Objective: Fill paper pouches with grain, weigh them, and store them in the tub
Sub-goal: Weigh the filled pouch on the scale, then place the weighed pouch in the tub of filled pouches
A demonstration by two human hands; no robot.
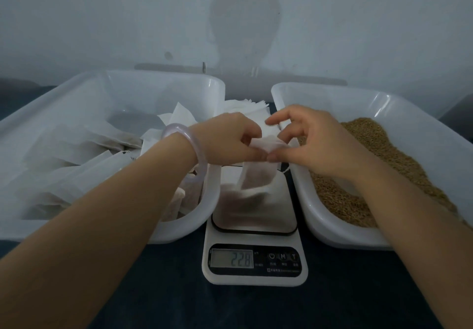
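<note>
Bare forearms reach over a digital kitchen scale (pixel 254 252) reading 22.8, where the left hand (pixel 225 139) and right hand (pixel 309 142) both pinch the top of a grain-filled paper pouch (pixel 258 175) hanging onto the platform. Finished pouches (pixel 76 159) fill the left tub (pixel 179 229); loose grain (pixel 378 170) lies in the right tub (pixel 332 234). Empty pouches (pixel 245 108) are stacked behind the scale.

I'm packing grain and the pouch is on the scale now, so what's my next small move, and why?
Probably finish closing the pouch top, then lift it left into the tub. Both the left hand and right hand pinch its top, its base appears to rest on the scale, which reads 22.8, and that tub already holds filled pouches.
</note>
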